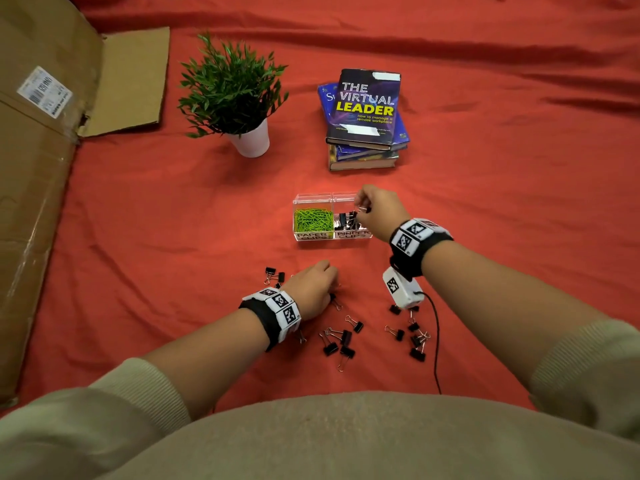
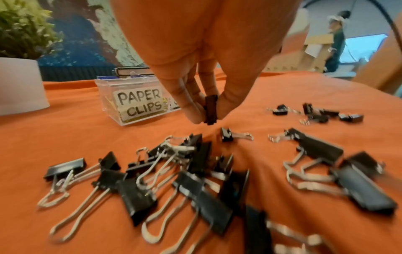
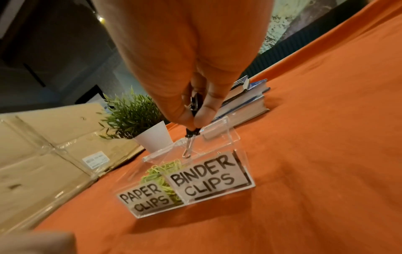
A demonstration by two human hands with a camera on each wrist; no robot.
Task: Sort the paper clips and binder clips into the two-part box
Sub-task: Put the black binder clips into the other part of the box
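My right hand point(image 1: 377, 209) pinches a binder clip point(image 3: 192, 133) by its black body, wire handle hanging down, right above the open top of the two-part box point(image 1: 332, 237) at the centre of the head view. The handle's tip hangs over the "BINDER CLIPS" half, which already holds black clips; the "PAPER CLIPS" half beside it is packed with green paper clips point(image 1: 312, 220). My left hand point(image 1: 313, 289) pinches a second binder clip point(image 2: 211, 110) between thumb and fingertips, just above the red cloth point(image 1: 156, 220), below the box in the frame. Loose binder clips point(image 1: 341, 341) lie scattered around and below that hand, a further cluster under my right wrist. Open cloth separates the box from the potted plant point(image 1: 239, 98) at upper left and the stack of books point(image 1: 365, 119) above it. Flattened cardboard point(image 1: 41, 168) runs down the left edge.
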